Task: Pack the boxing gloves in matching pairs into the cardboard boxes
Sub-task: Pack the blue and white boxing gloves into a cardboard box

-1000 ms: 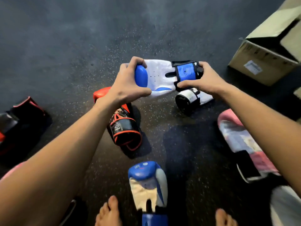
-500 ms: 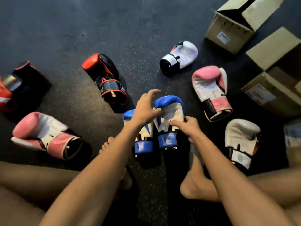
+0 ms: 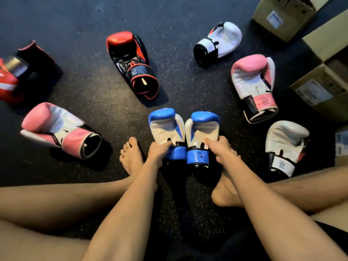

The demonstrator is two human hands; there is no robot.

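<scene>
Two blue-and-white boxing gloves lie side by side, palms up, on the dark floor between my feet. My left hand (image 3: 158, 150) grips the left blue glove (image 3: 165, 129) at its wrist. My right hand (image 3: 221, 148) grips the right blue glove (image 3: 204, 130) at its cuff. Open cardboard boxes stand at the right: one far box (image 3: 282, 17) and a nearer box (image 3: 323, 89).
Around me lie a red-and-black glove (image 3: 131, 63), a white-and-black glove (image 3: 220, 41), two pink gloves (image 3: 253, 85) (image 3: 56, 129), a white glove (image 3: 284, 146) at the right and a red-black heap (image 3: 17, 72) at far left. My bare feet and legs frame the blue pair.
I brought the blue glove from out in front down beside its mate by my feet. Both hands have slid to the cuffs, and the view has tilted down.
</scene>
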